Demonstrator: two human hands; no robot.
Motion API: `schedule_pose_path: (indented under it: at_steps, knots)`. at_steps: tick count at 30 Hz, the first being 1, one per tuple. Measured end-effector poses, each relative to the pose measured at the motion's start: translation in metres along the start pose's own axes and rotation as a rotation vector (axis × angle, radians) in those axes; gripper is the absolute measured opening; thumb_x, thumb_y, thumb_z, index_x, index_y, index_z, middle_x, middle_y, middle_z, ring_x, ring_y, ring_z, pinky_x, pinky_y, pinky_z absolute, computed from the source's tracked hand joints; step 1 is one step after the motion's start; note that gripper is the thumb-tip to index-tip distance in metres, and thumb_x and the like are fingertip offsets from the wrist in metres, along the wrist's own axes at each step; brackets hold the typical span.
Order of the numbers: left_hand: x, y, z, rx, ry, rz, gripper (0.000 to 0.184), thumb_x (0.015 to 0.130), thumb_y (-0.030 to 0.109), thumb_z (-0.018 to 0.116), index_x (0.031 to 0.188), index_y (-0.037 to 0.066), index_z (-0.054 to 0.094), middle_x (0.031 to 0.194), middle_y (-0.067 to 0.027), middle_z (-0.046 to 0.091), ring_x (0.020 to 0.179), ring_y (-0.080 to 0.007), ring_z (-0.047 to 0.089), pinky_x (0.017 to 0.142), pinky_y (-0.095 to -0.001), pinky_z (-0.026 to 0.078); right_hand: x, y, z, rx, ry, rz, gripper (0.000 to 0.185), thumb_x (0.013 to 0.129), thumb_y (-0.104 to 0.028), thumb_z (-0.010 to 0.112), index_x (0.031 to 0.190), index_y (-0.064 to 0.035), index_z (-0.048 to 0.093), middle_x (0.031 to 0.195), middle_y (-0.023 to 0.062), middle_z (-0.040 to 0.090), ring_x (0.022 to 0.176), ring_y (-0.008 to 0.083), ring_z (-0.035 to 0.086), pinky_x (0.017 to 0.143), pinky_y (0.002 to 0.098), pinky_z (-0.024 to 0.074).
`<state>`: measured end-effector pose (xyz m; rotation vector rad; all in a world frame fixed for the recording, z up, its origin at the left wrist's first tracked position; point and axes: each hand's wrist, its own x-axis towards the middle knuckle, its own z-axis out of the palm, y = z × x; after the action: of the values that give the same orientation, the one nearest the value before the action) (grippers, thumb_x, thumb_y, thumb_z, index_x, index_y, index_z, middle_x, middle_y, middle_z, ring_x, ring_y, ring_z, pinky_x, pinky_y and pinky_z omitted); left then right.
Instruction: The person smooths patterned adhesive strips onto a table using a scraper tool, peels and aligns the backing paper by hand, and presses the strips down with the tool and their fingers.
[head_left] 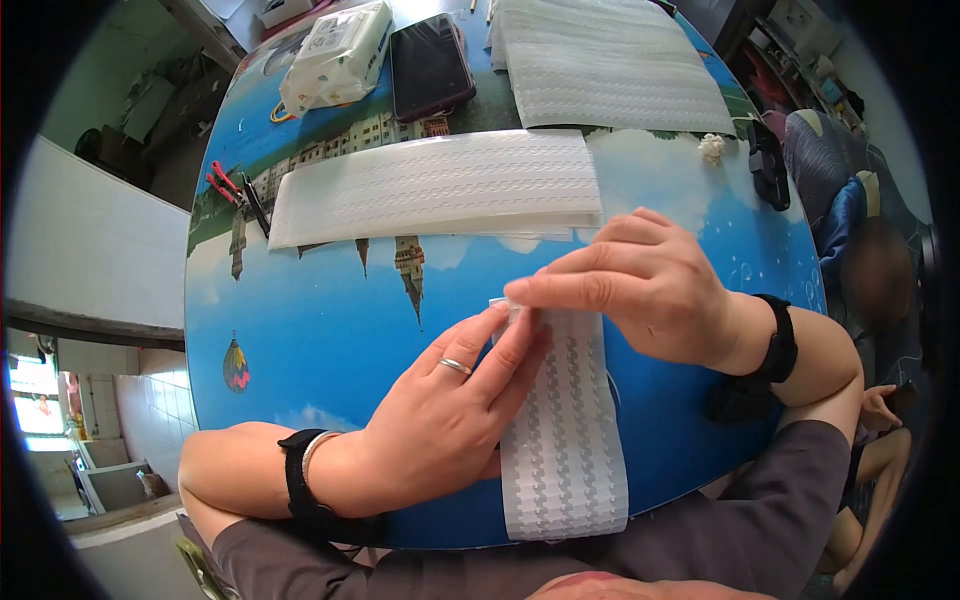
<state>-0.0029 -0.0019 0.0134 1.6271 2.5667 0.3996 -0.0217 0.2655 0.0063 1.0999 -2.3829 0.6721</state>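
Note:
A long white strip (565, 450) with rows of small repeated grey shapes runs from the table's near edge up under both hands. My left hand (440, 410), with a ring on one finger, lies over its left side. Its fingers are closed at the strip's far end, where a small white corner shows. My right hand (650, 290) comes in from the right, thumb and forefinger drawn together at that same end, touching or nearly touching the left fingertips. Whatever sits between the right fingertips is too small to make out.
Beyond the hands lies a stack of similar white strips (440, 185), with a larger pile (610, 65) farther back. A phone (432, 65), a wipes pack (337, 55), red-handled snips (225, 185) and a black object (767, 165) are on the table. Another person sits at right.

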Motion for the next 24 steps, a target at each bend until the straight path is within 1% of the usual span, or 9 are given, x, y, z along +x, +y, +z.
schedule_pose_path:
  at_steps: [3,6,9,11,13,16,19,22,24]
  knots:
    - [0.001,0.0,-0.003,0.019,-0.024,0.009,0.097,0.068,0.035,0.085,0.15,-0.005,0.052,0.162,-0.0235,0.042,0.148,-0.0401,0.043,0.119,-0.0505,0.043,-0.002,0.003,0.002,0.021,0.046,0.068,0.044,0.093,-0.009,0.07,0.135,-0.0224,0.074,0.097,-0.0035,0.078,0.085,0.0153,0.068,0.078,0.032,0.0525]
    - [0.001,0.0,-0.003,0.013,0.01,0.006,0.097,0.07,0.036,0.085,0.152,-0.003,0.051,0.161,-0.0251,0.042,0.146,-0.0411,0.045,0.12,-0.0522,0.041,-0.001,0.006,-0.002,0.165,0.089,0.085,0.04,0.092,0.001,0.071,0.13,-0.0084,0.074,0.119,0.0037,0.079,0.089,0.0199,0.07,0.077,0.033,0.0538]
    - [0.003,-0.002,-0.004,0.018,0.006,0.006,0.095,0.073,0.036,0.085,0.153,-0.001,0.05,0.16,-0.026,0.042,0.145,-0.0422,0.046,0.121,-0.0539,0.038,0.003,0.007,0.003,0.229,0.165,0.175,0.048,0.094,-0.002,0.073,0.139,-0.0153,0.07,0.121,0.0082,0.078,0.089,0.0227,0.073,0.079,0.034,0.058]
    - [0.005,-0.003,-0.005,0.027,-0.009,0.008,0.093,0.074,0.035,0.085,0.152,0.0,0.05,0.16,-0.0259,0.043,0.145,-0.0423,0.047,0.122,-0.0544,0.037,0.001,0.015,0.01,0.306,0.232,0.244,0.048,0.094,-0.001,0.073,0.14,-0.0136,0.068,0.124,0.0099,0.077,0.089,0.0238,0.074,0.078,0.0335,0.0589]
    - [0.005,-0.002,-0.006,0.032,-0.012,0.007,0.09,0.075,0.034,0.085,0.151,0.001,0.051,0.16,-0.0255,0.043,0.145,-0.0418,0.046,0.123,-0.0544,0.036,-0.001,0.018,0.012,0.433,0.267,0.378,0.04,0.094,-0.004,0.075,0.134,-0.0106,0.07,0.119,0.0099,0.078,0.089,0.0207,0.074,0.073,0.0307,0.0581]
    - [0.008,-0.003,-0.002,0.162,0.041,0.046,0.087,0.076,0.032,0.085,0.149,0.0,0.052,0.16,-0.0246,0.043,0.145,-0.0409,0.046,0.123,-0.0544,0.036,0.0,0.022,-0.002,0.402,0.198,0.417,0.032,0.094,-0.009,0.078,0.125,-0.008,0.072,0.107,0.0091,0.078,0.082,0.0168,0.072,0.07,0.0286,0.0557]
    - [0.009,-0.004,0.0,0.118,0.083,0.048,0.082,0.078,0.027,0.083,0.149,0.0,0.051,0.16,-0.0232,0.042,0.146,-0.04,0.045,0.123,-0.0539,0.036,0.007,0.022,-0.021,0.374,0.118,0.486,0.025,0.094,-0.014,0.08,0.116,-0.0044,0.071,0.094,0.0084,0.076,0.078,0.0144,0.068,0.067,0.0271,0.0525]
    - [0.012,-0.01,0.005,0.073,0.063,0.095,0.075,0.083,0.019,0.077,0.15,-0.001,0.05,0.159,-0.0235,0.044,0.145,-0.0409,0.046,0.122,-0.0521,0.038,0.012,0.024,-0.04,0.399,0.046,0.504,0.024,0.094,-0.019,0.081,0.11,-0.0033,0.071,0.09,0.0097,0.075,0.074,0.0151,0.066,0.066,0.0298,0.0516]
    - [0.012,-0.014,0.007,0.02,0.054,0.097,0.071,0.085,0.015,0.074,0.15,-0.001,0.049,0.158,-0.024,0.046,0.143,-0.0416,0.048,0.121,-0.0509,0.038,0.017,0.019,-0.061,0.348,-0.113,0.493,0.024,0.093,-0.021,0.081,0.107,-0.003,0.072,0.089,0.0107,0.075,0.075,0.0185,0.067,0.067,0.0325,0.0524]
